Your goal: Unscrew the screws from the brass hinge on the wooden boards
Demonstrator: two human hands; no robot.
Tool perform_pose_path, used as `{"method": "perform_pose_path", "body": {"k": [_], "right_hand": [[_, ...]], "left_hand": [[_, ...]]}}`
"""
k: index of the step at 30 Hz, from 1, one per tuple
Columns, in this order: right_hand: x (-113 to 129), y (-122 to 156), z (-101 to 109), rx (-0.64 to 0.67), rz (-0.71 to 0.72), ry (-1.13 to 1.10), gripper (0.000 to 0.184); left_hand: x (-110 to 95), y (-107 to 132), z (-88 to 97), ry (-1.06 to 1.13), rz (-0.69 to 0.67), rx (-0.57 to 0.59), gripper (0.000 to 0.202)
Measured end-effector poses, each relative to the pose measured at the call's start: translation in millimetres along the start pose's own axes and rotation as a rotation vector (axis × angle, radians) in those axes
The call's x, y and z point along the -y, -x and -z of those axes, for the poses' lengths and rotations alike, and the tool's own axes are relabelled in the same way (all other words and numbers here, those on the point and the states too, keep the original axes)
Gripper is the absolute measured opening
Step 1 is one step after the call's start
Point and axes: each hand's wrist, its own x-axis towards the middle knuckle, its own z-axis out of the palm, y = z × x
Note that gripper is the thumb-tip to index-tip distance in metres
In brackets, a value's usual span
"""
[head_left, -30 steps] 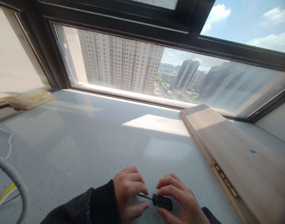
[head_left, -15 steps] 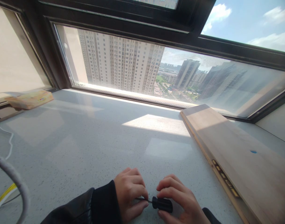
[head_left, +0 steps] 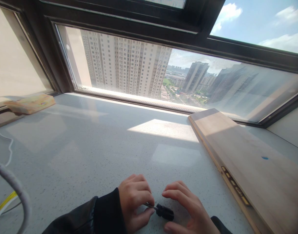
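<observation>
A small screwdriver (head_left: 164, 212) with a black handle and thin metal shaft lies just above the grey stone sill (head_left: 90, 149) at the bottom middle of the view. My left hand (head_left: 135, 201), in a black sleeve, is closed with thumb and fingers pinched on the shaft end. My right hand (head_left: 187, 208) curls over the black handle, thumb under it and fingers arched above it. What the shaft's tip touches is hidden inside my left hand.
A long wooden board (head_left: 248, 162) with a row of brass fittings on its edge lies at the right. A small yellowish box (head_left: 30, 103) sits at the far left by the window frame. Grey and yellow cables (head_left: 9, 195) loop at the left edge.
The screwdriver handle has shifted slightly left and tilted. My right hand's fingers have lifted a little off the handle. My left hand stays pinched on the shaft.
</observation>
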Motion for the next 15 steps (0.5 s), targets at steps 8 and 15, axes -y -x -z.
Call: {"method": "perform_pose_path", "body": {"k": [8, 15], "right_hand": [[-3.1, -0.9, -0.4, 0.103, -0.049, 0.024, 0.035], [-0.5, -2.1, -0.6, 0.084, -0.042, 0.069, 0.017]], "left_hand": [[-0.2, -0.1, -0.6, 0.018, -0.007, -0.023, 0.003], [0.9, 0.2, -2.3, 0.060, -0.008, -0.064, 0.004]]}}
